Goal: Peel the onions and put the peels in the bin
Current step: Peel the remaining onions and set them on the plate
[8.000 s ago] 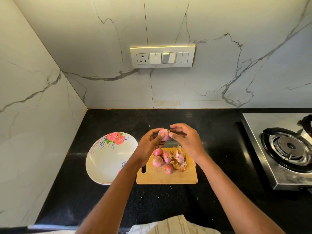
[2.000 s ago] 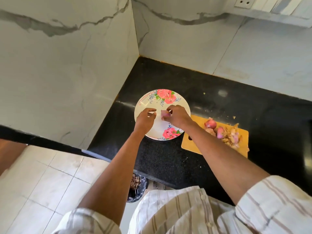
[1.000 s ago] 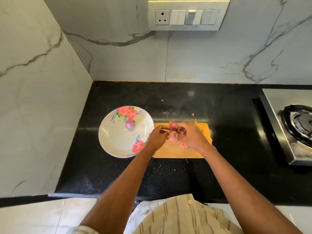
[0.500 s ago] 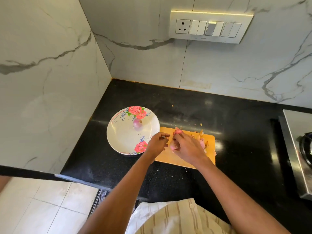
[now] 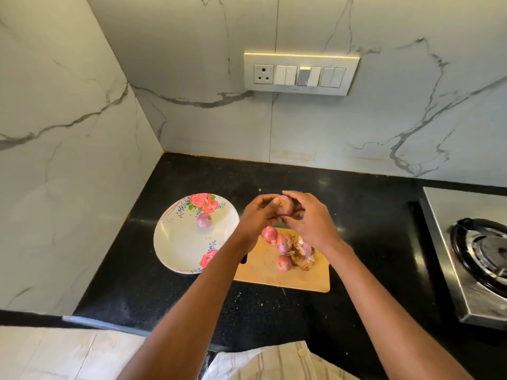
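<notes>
Both my hands hold one small pink onion [image 5: 284,205] above the far edge of the wooden cutting board [image 5: 260,272]. My left hand [image 5: 258,215] grips it from the left and my right hand [image 5: 307,218] curls round it from the right. On the board lie several unpeeled onions [image 5: 284,263] beside a heap of dry peels [image 5: 300,255]. One peeled onion [image 5: 203,220] rests on the flowered white plate [image 5: 178,242] to the left of the board. The bin is out of view.
A black countertop [image 5: 274,311] runs into a marble-walled corner at the left. A steel gas stove [image 5: 472,253] stands at the right. A switch panel [image 5: 301,74] is on the back wall. The counter's front edge and floor tiles [image 5: 55,352] lie at lower left.
My hands were down at the board half a second ago; now they are raised above its far edge with an onion between them. The peeled onion stays on the plate.
</notes>
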Action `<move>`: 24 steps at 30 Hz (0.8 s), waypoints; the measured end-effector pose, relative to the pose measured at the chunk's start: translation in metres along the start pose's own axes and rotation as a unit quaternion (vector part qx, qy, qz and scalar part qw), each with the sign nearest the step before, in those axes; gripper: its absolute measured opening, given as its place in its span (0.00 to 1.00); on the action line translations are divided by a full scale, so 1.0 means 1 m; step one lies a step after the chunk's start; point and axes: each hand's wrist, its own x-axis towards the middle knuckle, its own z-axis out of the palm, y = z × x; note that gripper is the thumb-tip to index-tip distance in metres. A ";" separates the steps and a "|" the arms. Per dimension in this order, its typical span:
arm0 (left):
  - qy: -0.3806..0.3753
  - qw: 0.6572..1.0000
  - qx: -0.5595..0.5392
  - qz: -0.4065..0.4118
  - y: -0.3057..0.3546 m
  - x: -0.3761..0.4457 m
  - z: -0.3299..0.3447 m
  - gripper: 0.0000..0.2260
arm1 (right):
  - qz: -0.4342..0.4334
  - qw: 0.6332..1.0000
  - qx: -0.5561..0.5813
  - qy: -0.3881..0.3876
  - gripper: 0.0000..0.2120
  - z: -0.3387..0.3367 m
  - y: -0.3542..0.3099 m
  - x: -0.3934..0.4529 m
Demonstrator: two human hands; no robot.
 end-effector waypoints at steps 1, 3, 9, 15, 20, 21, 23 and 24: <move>-0.006 1.000 -0.026 -0.003 0.004 0.000 0.003 0.11 | -0.005 1.000 0.013 0.004 0.27 -0.005 0.000 -0.001; -0.016 0.998 -0.067 -0.010 0.010 0.000 0.010 0.12 | -0.011 0.999 0.028 0.023 0.26 -0.015 0.000 -0.003; -0.066 0.996 -0.066 -0.006 0.026 0.001 0.030 0.15 | 0.004 0.995 0.055 0.089 0.25 -0.035 0.005 -0.014; -0.069 0.996 -0.051 0.014 0.031 -0.005 0.036 0.14 | 0.008 0.987 0.106 0.117 0.22 -0.035 0.004 -0.022; -0.064 0.997 -0.032 0.015 0.044 -0.003 0.030 0.15 | -0.019 0.984 0.101 0.145 0.19 -0.030 -0.005 -0.014; -0.062 0.997 -0.032 0.020 0.046 -0.002 0.029 0.15 | -0.024 0.984 0.101 0.145 0.19 -0.031 -0.007 -0.011; -0.050 0.997 -0.050 0.020 0.049 -0.001 0.026 0.16 | -0.038 0.985 0.103 0.133 0.19 -0.032 -0.008 -0.009; -0.041 0.997 -0.060 0.018 0.049 0.000 0.024 0.17 | -0.044 0.986 0.101 0.128 0.19 -0.032 -0.009 -0.008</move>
